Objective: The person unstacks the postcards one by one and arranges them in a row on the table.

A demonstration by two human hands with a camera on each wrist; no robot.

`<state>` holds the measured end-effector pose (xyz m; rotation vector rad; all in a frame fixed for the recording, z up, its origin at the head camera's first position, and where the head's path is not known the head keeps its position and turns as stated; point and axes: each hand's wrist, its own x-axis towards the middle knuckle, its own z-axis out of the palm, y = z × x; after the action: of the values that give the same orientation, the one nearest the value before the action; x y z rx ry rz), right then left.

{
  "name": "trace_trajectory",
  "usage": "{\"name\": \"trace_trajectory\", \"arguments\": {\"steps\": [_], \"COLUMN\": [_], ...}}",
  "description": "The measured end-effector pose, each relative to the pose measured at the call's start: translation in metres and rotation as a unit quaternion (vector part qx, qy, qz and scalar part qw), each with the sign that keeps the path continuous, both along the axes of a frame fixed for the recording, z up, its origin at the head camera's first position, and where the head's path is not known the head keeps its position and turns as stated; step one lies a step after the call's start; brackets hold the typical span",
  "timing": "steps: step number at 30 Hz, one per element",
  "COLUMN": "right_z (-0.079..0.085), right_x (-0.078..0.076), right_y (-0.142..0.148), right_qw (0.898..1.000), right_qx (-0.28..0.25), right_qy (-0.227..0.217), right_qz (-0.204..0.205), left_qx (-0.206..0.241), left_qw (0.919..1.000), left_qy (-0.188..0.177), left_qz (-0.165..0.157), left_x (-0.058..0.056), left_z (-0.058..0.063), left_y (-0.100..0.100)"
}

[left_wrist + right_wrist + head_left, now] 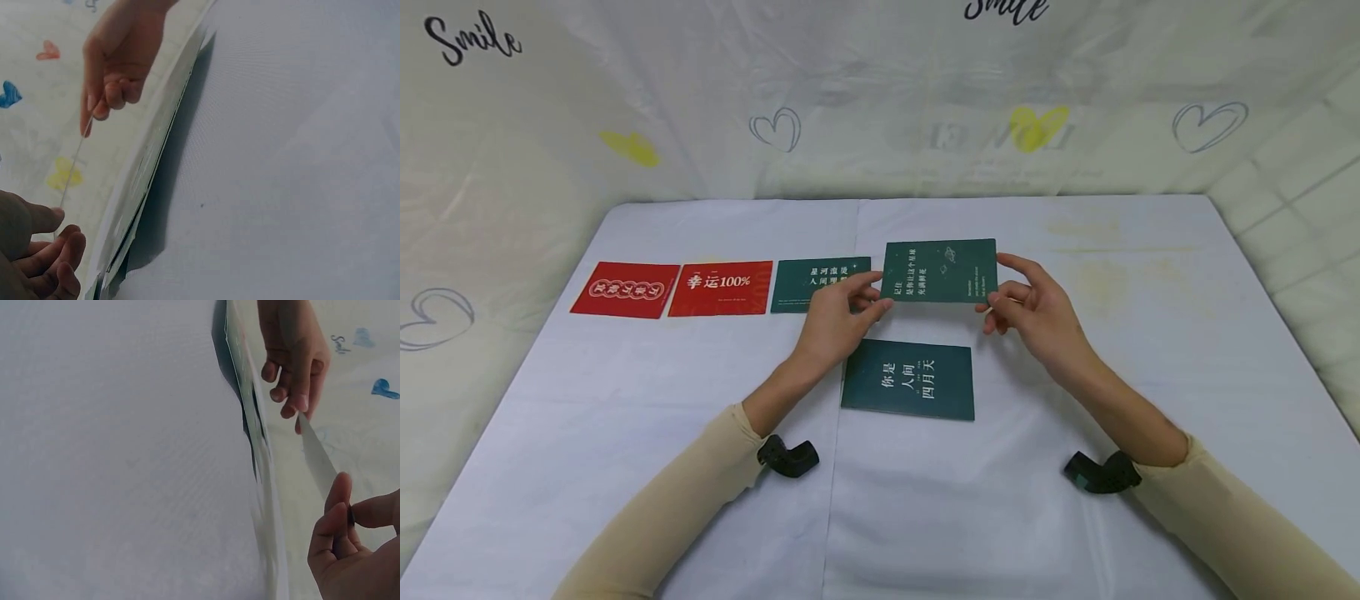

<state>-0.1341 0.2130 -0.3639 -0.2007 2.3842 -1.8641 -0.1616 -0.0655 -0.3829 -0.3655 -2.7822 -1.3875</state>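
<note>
Both hands hold a dark green card with white lettering and a small planet drawing, raised above the table. The left hand pinches its left end between thumb and fingers. At the opposite end the right hand pinches the edge, its other fingers curled below. From the wrist views the card shows nearly edge-on between the two hands. Beneath it in the head view lies another dark green card, its text turned sideways. The left hand partly covers a third green card in the row.
Two red cards, one with linked rings and one reading 100%, lie left of the green ones. All rest on a white-covered table. A pale curtain with hearts stands behind.
</note>
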Motion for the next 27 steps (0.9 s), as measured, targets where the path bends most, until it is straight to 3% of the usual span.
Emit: {"name": "trace_trajectory", "arguments": {"steps": [6,15,27], "right_z": [-0.004,-0.004,-0.007], "right_x": [-0.004,-0.009,-0.016], "right_y": [-0.001,-0.002,0.0], "right_qw": [1.0,0.999,0.991], "right_qx": [0.014,0.037,0.116], "right_qy": [0.002,-0.022,-0.058], "right_qz": [-0.002,-0.019,-0.023], "left_qx": [0.002,-0.036,-0.092], "left_qw": [0.9997,0.9977,0.9943], "left_qy": [0.016,0.026,0.008], "left_qz": [0.021,0.051,0.052], "left_x": [-0.003,-0.004,-0.005], "left_z": [-0.004,-0.003,-0.002], "left_y": [0.0,0.001,0.003]}}
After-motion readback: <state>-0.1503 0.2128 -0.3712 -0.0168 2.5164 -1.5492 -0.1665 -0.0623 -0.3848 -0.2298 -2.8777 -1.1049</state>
